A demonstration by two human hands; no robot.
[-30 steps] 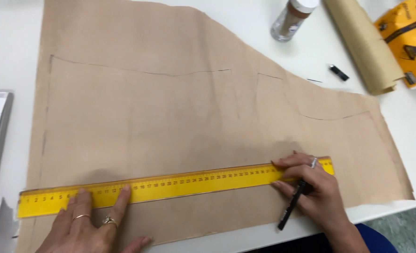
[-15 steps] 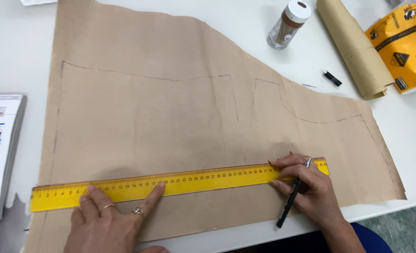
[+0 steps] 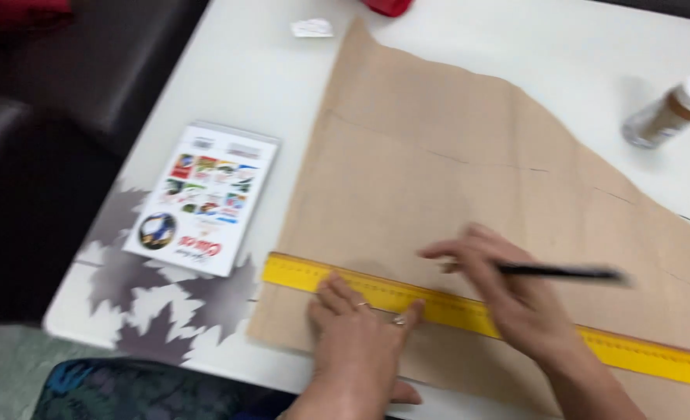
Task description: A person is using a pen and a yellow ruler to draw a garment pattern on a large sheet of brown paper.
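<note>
A person's left hand presses flat, fingers spread, on a yellow ruler lying across brown paper on the white counter, while the right hand, closed on a black pen, appears mid line-ruling, needing a steady ruler.

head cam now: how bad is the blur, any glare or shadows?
Head view: motion blur throughout; right hand and black pen smeared, yellow ruler markings unreadable. Left hand somewhat sharper. Even lighting, no hard glare; soft shadow beside the jar on the white table.
</note>
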